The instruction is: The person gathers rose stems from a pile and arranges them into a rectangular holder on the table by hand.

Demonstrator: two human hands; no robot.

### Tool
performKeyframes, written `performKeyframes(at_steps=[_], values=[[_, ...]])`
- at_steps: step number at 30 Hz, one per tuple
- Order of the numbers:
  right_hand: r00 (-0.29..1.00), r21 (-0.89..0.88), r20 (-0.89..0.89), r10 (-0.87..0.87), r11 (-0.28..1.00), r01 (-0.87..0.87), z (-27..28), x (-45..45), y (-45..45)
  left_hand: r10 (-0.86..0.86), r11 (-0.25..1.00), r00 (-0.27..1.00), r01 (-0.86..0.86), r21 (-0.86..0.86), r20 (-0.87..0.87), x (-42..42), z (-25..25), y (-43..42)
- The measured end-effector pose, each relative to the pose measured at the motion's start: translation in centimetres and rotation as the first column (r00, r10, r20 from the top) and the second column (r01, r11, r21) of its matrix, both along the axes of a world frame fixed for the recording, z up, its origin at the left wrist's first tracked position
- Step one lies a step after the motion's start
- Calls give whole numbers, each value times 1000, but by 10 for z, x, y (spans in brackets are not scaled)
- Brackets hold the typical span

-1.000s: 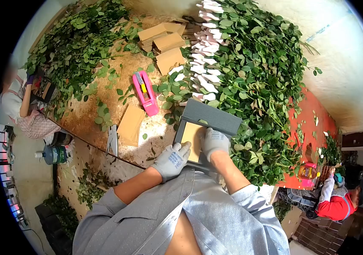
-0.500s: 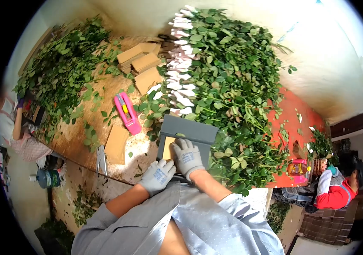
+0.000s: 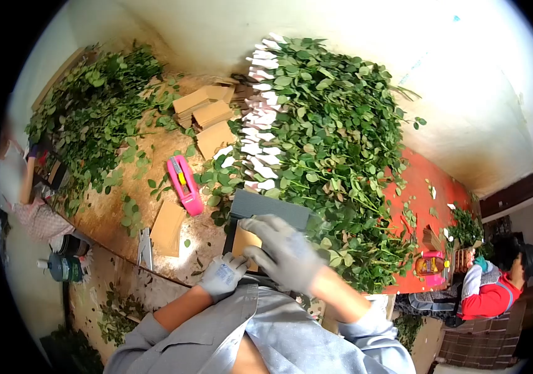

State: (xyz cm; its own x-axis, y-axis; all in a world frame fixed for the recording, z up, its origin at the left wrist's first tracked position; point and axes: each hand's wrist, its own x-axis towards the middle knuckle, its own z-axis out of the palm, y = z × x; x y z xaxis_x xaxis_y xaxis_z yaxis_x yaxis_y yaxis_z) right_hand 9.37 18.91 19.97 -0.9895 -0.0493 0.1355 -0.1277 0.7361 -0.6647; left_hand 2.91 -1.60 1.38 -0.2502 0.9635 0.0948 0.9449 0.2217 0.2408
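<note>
In front of my body lies a dark grey box-like holder [image 3: 269, 209] with a raised back flap. A tan cardboard piece [image 3: 246, 239] sits inside it, partly covered by my right hand. My left hand [image 3: 224, 277], in a grey work glove, grips the holder's near left corner with bent fingers. Over the cardboard, my right hand [image 3: 288, 252] is gloved too and slightly smeared by motion. Its fingers are apart, and nothing shows in them. Left of the holder are a pink tape dispenser [image 3: 185, 187] and a loose cardboard sheet [image 3: 168, 228].
Leafy stems with white-wrapped ends [image 3: 335, 143] are heaped behind and right. Cardboard stacks [image 3: 207, 106] and another leafy pile [image 3: 101, 106] lie at left. A metal stapler-like tool [image 3: 145, 248] rests at the table edge. People stand at both sides; a bottle [image 3: 428, 266] is at right.
My right hand has shifted right and its fingers have spread over the cardboard. My left hand stays at the holder's near left corner. The whole view has shifted slightly.
</note>
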Motion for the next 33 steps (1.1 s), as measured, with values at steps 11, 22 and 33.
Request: performKeyframes(at_steps=[11,22,33], values=[[858,63,-418,299,952,-301,167,48,4,-21,999,999,21,24,28,1,-20,-5],[890,95,-386,243,970,-224,165,53,14,-31,999,999,31,7,-7,-4,-7,2],[974,113,-227,26,994,0,148,70,2,-37,999,999,37,-26,-11,-5,-5,1]])
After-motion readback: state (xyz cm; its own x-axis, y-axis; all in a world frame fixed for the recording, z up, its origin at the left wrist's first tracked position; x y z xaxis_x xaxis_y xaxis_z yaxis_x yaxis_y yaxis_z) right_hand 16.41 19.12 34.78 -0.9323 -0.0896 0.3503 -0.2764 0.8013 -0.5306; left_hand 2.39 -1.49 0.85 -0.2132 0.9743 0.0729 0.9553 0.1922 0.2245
